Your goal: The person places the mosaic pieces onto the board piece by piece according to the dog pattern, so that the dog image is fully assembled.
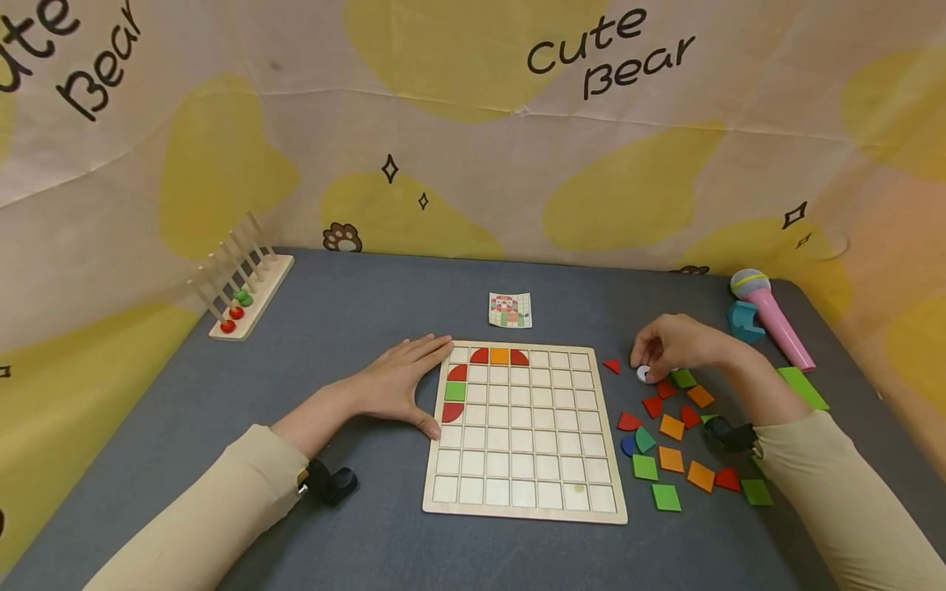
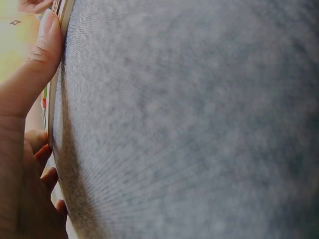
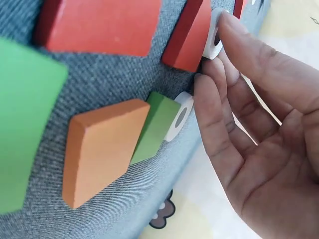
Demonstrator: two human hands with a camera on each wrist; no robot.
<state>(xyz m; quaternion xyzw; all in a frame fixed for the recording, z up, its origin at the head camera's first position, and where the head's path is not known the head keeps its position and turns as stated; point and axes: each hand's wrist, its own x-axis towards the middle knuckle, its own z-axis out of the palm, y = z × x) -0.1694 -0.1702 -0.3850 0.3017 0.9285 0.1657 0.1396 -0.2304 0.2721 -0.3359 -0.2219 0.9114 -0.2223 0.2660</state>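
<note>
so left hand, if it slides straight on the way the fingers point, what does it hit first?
The left hand lies flat, fingers pointing right, already against the wooden grid board. It would push the board's left edge first; the red quarter-round piece sits just inside.

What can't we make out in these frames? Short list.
- Head view: the pattern card is too small to read its design.
- Head view: the right hand covers most of the white ring; grip unclear.
- Left wrist view: the board shows only as an edge, behind the left hand and blurred mat.
- Right wrist view: the green piece is cut off at the left.
</note>
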